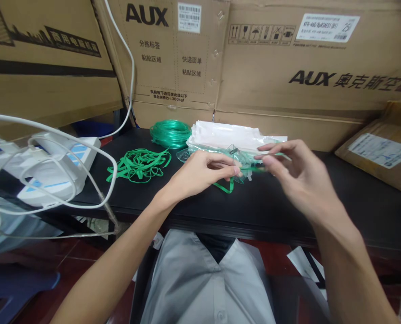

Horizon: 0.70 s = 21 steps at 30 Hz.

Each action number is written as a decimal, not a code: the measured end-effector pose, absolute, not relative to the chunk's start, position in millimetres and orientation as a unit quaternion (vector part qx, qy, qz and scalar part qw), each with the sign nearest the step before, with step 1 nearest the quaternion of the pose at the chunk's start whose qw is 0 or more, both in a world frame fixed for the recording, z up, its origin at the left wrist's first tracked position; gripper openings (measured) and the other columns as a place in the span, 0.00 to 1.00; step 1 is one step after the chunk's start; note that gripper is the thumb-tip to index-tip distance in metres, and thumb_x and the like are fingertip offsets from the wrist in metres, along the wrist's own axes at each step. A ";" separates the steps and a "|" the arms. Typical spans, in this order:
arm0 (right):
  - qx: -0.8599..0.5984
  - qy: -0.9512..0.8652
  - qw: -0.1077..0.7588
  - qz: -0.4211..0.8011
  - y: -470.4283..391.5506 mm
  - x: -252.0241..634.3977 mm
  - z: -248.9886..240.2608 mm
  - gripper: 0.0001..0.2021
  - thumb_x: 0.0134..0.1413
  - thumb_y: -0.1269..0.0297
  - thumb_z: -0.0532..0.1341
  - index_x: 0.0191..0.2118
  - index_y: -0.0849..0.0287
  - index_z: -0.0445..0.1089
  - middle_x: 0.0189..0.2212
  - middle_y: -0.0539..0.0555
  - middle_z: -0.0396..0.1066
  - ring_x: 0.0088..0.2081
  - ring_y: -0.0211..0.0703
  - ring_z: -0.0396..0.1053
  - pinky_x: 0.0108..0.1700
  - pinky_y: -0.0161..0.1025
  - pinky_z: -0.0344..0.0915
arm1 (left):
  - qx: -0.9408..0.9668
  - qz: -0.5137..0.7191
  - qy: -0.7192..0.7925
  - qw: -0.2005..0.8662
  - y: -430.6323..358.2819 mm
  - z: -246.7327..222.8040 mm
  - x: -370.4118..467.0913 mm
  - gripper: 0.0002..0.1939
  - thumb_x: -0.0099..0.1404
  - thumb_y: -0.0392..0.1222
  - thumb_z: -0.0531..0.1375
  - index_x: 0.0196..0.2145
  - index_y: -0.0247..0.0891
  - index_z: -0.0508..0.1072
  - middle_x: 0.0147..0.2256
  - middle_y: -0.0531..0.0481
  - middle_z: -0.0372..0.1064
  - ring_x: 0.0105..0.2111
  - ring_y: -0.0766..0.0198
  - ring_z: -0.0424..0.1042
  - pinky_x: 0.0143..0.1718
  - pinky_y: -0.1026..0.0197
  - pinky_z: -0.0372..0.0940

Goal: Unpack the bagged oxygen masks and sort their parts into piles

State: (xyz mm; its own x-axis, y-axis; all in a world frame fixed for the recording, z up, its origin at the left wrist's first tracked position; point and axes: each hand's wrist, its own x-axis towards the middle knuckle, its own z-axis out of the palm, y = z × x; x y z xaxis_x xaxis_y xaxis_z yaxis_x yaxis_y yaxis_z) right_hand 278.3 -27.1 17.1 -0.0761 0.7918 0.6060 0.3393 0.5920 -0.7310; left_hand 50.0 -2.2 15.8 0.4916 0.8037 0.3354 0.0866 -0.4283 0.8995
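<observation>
My left hand (210, 170) is closed in a pinch on a green elastic strap (226, 186), a loop of which hangs below the fingers. To its right, my right hand (293, 171) has thumb and fingertips closed on the same green strap, slightly blurred. The strap runs level between the two hands. Right behind my fingers lies a clear, green-tinted soft plastic piece (239, 155), partly hidden; I cannot make out whether the strap is joined to it. A loose pile of green elastic straps (139, 164) lies to the left of my left hand.
A coil of green clear tubing (170, 132) and white plastic packages (225, 132) sit at the back of the black table (193, 209). White devices with looping cables (61, 166) stand at left. Large cartons (261, 85) wall the back; a taped box (383, 148) is at right.
</observation>
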 end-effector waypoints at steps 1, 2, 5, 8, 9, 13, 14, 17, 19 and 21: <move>-0.401 -0.714 0.521 0.239 -26.7 275.0 14.6 0.13 0.60 0.55 0.68 0.44 0.51 0.67 0.52 0.54 0.72 0.50 0.49 0.75 0.49 0.44 0.75 | 0.743 0.403 0.301 0.441 -2.9 16.1 50.3 0.12 0.67 0.44 0.65 0.43 0.35 0.82 0.39 0.47 0.81 0.40 0.60 0.80 0.44 0.60 0.73; -0.402 -0.721 0.497 0.268 -26.1 272.0 12.3 0.16 0.58 0.53 0.69 0.47 0.50 0.66 0.52 0.54 0.71 0.50 0.49 0.75 0.48 0.44 0.76 | 0.746 0.400 0.301 0.438 -3.6 16.5 50.5 0.12 0.67 0.45 0.65 0.43 0.35 0.82 0.39 0.47 0.81 0.40 0.59 0.79 0.44 0.61 0.73; -0.408 -0.727 0.448 0.322 -23.4 267.7 7.5 0.20 0.58 0.50 0.69 0.51 0.49 0.65 0.48 0.55 0.71 0.48 0.50 0.76 0.45 0.42 0.76 | 0.767 0.387 0.306 0.411 -4.9 18.0 49.6 0.14 0.68 0.49 0.65 0.43 0.37 0.82 0.37 0.50 0.81 0.39 0.60 0.79 0.43 0.62 0.71; -0.417 -0.718 0.448 0.332 -19.8 272.0 7.4 0.22 0.58 0.49 0.68 0.53 0.51 0.66 0.40 0.53 0.73 0.41 0.48 0.76 0.42 0.43 0.76 | 0.796 0.380 0.347 0.317 -4.2 19.4 44.8 0.18 0.71 0.55 0.60 0.37 0.39 0.83 0.33 0.52 0.80 0.35 0.62 0.77 0.40 0.62 0.68; -0.426 -0.715 0.449 0.326 -18.9 274.8 8.4 0.22 0.57 0.49 0.69 0.52 0.52 0.67 0.39 0.53 0.73 0.40 0.47 0.76 0.41 0.43 0.76 | 0.804 0.377 0.366 0.280 -3.4 19.2 42.3 0.20 0.72 0.56 0.59 0.35 0.39 0.83 0.32 0.52 0.79 0.34 0.62 0.77 0.39 0.62 0.67; -0.468 -0.718 0.415 0.306 -17.9 288.1 13.8 0.26 0.49 0.48 0.74 0.50 0.57 0.74 0.40 0.56 0.77 0.40 0.50 0.76 0.43 0.46 0.75 | 0.837 0.321 0.404 0.184 2.0 12.1 31.7 0.17 0.74 0.54 0.56 0.43 0.44 0.83 0.42 0.53 0.81 0.44 0.58 0.77 0.48 0.60 0.65; -0.475 -0.724 0.399 0.303 -18.1 291.3 14.9 0.26 0.47 0.48 0.74 0.50 0.57 0.75 0.43 0.57 0.77 0.40 0.50 0.77 0.43 0.46 0.75 | 0.845 0.299 0.412 0.167 3.4 9.1 29.5 0.16 0.74 0.53 0.57 0.46 0.46 0.82 0.45 0.53 0.80 0.48 0.57 0.75 0.51 0.59 0.63; -0.488 -0.756 0.352 0.257 -18.9 299.7 17.2 0.24 0.50 0.48 0.73 0.50 0.54 0.78 0.48 0.56 0.77 0.41 0.49 0.76 0.45 0.46 0.73 | 0.855 0.244 0.439 0.127 5.3 3.2 25.7 0.13 0.72 0.50 0.59 0.46 0.47 0.81 0.49 0.52 0.78 0.52 0.55 0.72 0.56 0.57 0.60; -0.490 -0.785 0.319 0.207 -19.1 303.9 17.8 0.20 0.53 0.48 0.72 0.49 0.51 0.78 0.48 0.54 0.76 0.42 0.48 0.74 0.44 0.45 0.71 | 0.854 0.223 0.451 0.128 3.2 4.8 24.6 0.12 0.72 0.49 0.59 0.43 0.46 0.82 0.44 0.52 0.79 0.48 0.56 0.74 0.50 0.59 0.63; -0.490 -0.806 0.283 0.173 -19.2 306.3 17.8 0.18 0.55 0.49 0.70 0.49 0.49 0.78 0.47 0.53 0.75 0.42 0.47 0.72 0.43 0.44 0.70 | 0.850 0.209 0.460 0.149 -1.0 10.3 24.2 0.11 0.71 0.49 0.59 0.40 0.46 0.82 0.38 0.53 0.79 0.40 0.59 0.76 0.41 0.61 0.64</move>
State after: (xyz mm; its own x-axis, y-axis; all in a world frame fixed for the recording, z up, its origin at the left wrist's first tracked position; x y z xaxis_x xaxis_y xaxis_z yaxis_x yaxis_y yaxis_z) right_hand 306.3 -19.2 17.8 -0.3597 0.8877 0.2874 0.6917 0.4604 -0.5564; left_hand 24.2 -1.0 10.3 0.4891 0.8444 0.2187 0.7194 -0.5323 0.4462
